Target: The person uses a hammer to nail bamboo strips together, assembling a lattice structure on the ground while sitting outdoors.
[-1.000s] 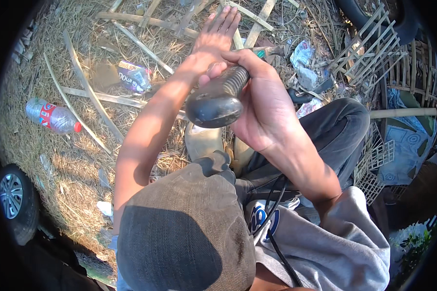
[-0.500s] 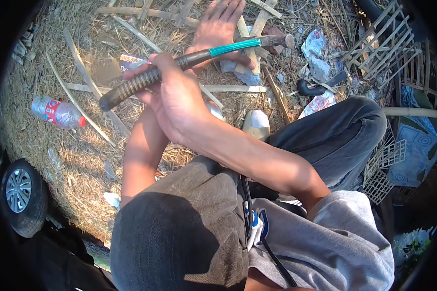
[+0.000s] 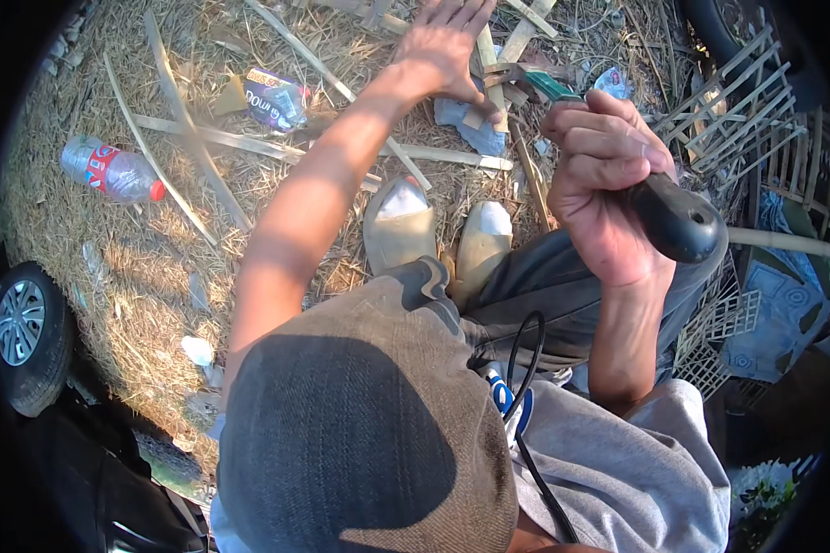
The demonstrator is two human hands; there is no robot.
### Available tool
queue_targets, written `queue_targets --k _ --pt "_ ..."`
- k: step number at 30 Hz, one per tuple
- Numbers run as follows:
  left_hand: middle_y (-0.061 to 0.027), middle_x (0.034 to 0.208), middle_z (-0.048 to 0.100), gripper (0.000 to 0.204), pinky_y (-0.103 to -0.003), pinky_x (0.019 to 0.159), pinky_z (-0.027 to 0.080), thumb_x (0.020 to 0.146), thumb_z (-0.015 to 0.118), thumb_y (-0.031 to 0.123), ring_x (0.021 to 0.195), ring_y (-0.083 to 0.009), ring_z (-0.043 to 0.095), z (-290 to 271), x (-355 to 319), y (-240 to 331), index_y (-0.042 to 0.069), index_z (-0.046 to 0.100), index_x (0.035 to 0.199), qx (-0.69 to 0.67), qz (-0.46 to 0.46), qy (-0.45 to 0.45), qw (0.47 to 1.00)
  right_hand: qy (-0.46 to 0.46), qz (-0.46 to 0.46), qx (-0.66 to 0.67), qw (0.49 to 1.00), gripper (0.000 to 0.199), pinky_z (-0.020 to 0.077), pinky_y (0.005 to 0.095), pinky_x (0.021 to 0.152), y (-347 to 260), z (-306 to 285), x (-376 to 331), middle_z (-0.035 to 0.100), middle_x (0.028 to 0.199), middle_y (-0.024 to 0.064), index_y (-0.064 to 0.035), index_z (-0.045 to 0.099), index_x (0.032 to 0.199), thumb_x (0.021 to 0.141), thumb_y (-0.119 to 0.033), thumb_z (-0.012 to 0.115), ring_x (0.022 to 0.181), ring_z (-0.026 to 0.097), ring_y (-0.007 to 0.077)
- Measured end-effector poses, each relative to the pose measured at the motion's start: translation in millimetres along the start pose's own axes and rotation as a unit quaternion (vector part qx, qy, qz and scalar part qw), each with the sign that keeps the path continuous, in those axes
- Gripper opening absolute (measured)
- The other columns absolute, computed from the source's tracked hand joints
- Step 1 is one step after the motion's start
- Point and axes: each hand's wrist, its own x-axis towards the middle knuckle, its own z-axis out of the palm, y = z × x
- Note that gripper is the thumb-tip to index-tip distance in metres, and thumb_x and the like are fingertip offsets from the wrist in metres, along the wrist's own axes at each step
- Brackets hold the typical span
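Observation:
My right hand [image 3: 604, 175] is wrapped round the black handle of a hammer [image 3: 681, 221]. The handle's butt tilts up towards me; teal wrapping shows beyond my fist, and the head lies partly in view over the strips. Reaching forward, my left hand [image 3: 444, 53] lies with fingers stretched and thumb apart on pale bamboo strips [image 3: 492, 69] that cross one another. Its fingertips run close to the upper edge of the picture. Beneath the strips near my left thumb is a blue-grey scrap [image 3: 475, 127].
Straw covers the ground. Long bamboo strips [image 3: 180, 111], a plastic bottle [image 3: 115, 170] and a purple packet [image 3: 277, 99] lie on the left. Slatted lattice [image 3: 738, 101] stands at right. A car wheel [image 3: 28, 336] is at lower left. My shoes [image 3: 401, 226] are below the strips.
My right hand has swung the hammer from across my left forearm over to the right, its butt now towards me. My left hand has shifted slightly right and stays on the strips.

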Motion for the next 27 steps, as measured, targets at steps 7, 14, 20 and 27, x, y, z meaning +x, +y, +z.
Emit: queue_targets --k 7,14,20,27 --pt "-0.022 0.166 0.015 0.151 -0.044 0.127 0.005 0.051 0.08 0.077 0.155 -0.0336 0.011 5 1 -2 -0.004 0.01 0.158 -0.015 -0.004 0.033 0.999 0.068 0.029 0.11 0.991 0.02 0.06 0.0317 0.051 -41 40 -13 0.049 0.062 0.0064 0.0014 0.03 0.101 0.108 -0.016 0.035 0.052 0.062 0.0205" --pt "-0.021 0.166 0.016 0.157 -0.046 0.127 0.003 0.045 0.077 0.084 0.155 -0.0321 0.01 5 3 3 -0.005 0.013 0.157 -0.029 -0.016 0.03 0.999 0.088 0.053 -0.006 0.995 0.029 0.0602 0.0306 0.062 -9 34 1 0.048 0.063 0.0006 -0.0029 0.042 0.074 0.102 -0.009 0.043 0.054 0.055 0.0115" --pt "-0.0197 0.166 0.016 0.154 -0.046 0.127 0.002 0.048 0.076 0.083 0.156 -0.0316 0.009 22 7 -3 -0.004 0.013 0.157 0.021 -0.004 0.092 0.995 0.186 -0.021 -0.179 0.966 0.018 0.0532 0.031 0.057 44 14 12 0.045 0.065 -0.0039 -0.0115 0.048 0.083 0.098 -0.02 0.053 0.054 0.05 0.0091" --pt "-0.0135 0.165 0.023 0.148 -0.046 0.127 0.01 0.047 0.078 0.082 0.155 -0.0267 0.016 33 -3 -9 0.003 0.02 0.158 0.066 0.01 0.167 0.984 0.217 -0.065 -0.255 0.94 0.017 0.0573 0.0372 0.068 86 4 28 0.045 0.068 -0.0018 -0.0097 0.049 0.097 0.101 -0.026 0.053 0.062 0.057 0.0159"
